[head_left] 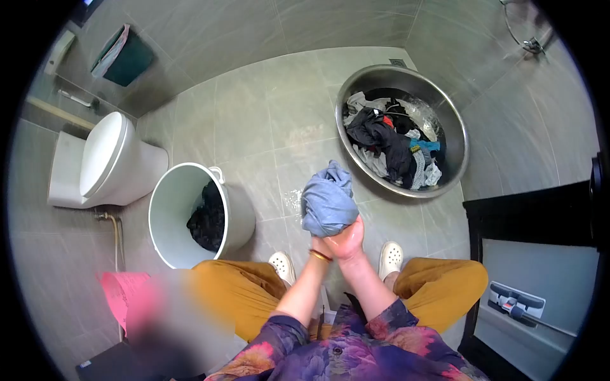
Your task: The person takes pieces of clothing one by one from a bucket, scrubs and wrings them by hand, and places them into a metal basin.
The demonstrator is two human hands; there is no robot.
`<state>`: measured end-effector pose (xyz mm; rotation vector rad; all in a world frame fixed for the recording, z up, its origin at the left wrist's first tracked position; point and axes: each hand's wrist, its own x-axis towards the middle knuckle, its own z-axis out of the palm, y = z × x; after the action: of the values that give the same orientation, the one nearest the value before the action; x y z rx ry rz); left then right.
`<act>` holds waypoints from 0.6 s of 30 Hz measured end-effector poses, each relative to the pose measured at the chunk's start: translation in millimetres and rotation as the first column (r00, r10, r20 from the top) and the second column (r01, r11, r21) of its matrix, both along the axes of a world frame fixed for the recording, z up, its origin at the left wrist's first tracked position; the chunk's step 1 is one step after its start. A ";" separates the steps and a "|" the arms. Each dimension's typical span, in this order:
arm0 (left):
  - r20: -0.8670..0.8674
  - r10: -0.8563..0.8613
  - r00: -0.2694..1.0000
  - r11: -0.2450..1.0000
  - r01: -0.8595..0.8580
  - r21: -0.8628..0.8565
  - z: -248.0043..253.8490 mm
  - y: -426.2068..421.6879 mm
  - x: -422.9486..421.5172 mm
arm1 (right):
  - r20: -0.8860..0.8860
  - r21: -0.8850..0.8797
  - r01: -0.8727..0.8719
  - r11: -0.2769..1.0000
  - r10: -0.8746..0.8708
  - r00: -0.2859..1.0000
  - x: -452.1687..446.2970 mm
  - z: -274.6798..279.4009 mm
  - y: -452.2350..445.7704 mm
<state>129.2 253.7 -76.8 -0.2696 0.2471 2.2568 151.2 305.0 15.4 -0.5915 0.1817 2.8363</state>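
Note:
A bunched, wet-looking blue-grey cloth [329, 202] is held up in front of me in both hands, above the tiled floor. My right hand [348, 240] cups it from below and the right, palm partly showing and wet. Just left of it, my left hand [319, 245] grips the bundle's underside, its fingers mostly hidden by cloth and the other hand. Whether the cloth is a shirt or another garment, I cannot tell. Ahead on the right stands a large metal basin [466, 143] with mixed clothes [391, 136] in water. Nearer my left side, a white bucket [238, 213] contains dark clothes [208, 219].
At the left are a white toilet [105, 155], a pink container [124, 295] and a wall-hung green bin [127, 60]. A mop head [516, 301] leans by a dark-framed door [534, 213] on the right. A floor drain [398, 63] lies behind the basin.

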 end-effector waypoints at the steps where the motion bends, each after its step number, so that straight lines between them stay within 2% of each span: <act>1: -0.068 0.016 0.998 1.000 -0.017 -0.006 17.1 6.1 10.6 | 0.007 0.000 -0.009 1.000 0.009 1.000 0.5 5.5 -0.9; 3: -0.210 0.024 0.978 0.999 -0.030 -0.025 43.3 12.1 18.7 | 0.203 0.003 -0.009 1.000 0.008 0.979 8.3 13.0 -1.8; 7: -0.357 0.008 0.934 0.999 -0.027 -0.048 60.4 8.5 -5.6 | 0.094 0.035 -0.046 0.998 0.042 0.995 32.6 2.2 -1.3; 9: -0.368 0.009 0.930 0.998 -0.029 -0.049 53.1 1.7 -22.3 | 0.073 0.002 -0.223 0.975 0.222 0.972 46.7 11.1 0.2; 11: -0.168 -0.100 0.981 0.964 0.137 0.229 36.5 -8.1 -57.2 | 0.083 0.002 -0.252 0.968 0.251 0.964 59.1 8.0 9.5; 12: -0.158 -0.134 0.978 0.949 0.172 0.266 41.9 -13.1 -67.4 | 0.168 0.216 -0.404 0.889 0.374 0.912 63.4 6.2 18.7; 13: -0.150 -0.142 0.978 0.948 0.178 0.262 40.2 -19.2 -75.8 | 0.280 0.394 -0.539 0.744 0.462 0.842 68.5 4.6 22.6; 14: -0.080 -0.146 0.986 0.985 0.152 0.082 38.4 -25.2 -83.9 | 0.352 0.553 -0.600 0.578 0.491 0.797 59.2 13.4 30.0; 15: -0.019 -0.134 0.991 0.986 0.132 -0.103 41.3 -25.1 -90.6 | 0.351 0.549 -0.597 0.585 0.487 0.800 49.4 17.5 36.4; 16: -0.020 -0.210 0.977 0.961 0.203 -0.188 44.8 -23.0 -94.4 | 0.516 0.800 -0.598 0.047 0.453 0.727 39.7 20.8 42.1; 17: -0.018 -0.213 0.977 0.959 0.205 -0.193 43.5 -19.5 -97.5 | 0.644 0.733 -0.439 -0.520 0.324 0.693 29.7 27.1 48.1; 18: -0.049 -0.220 0.974 0.908 0.187 -0.374 40.0 -14.0 -100.8 | 0.876 0.403 -0.494 -0.771 0.168 0.453 11.8 51.0 49.2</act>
<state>28.3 239.8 -36.8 -0.3219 0.7183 2.0051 163.0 354.2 66.4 -0.4038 -3.3656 1.5716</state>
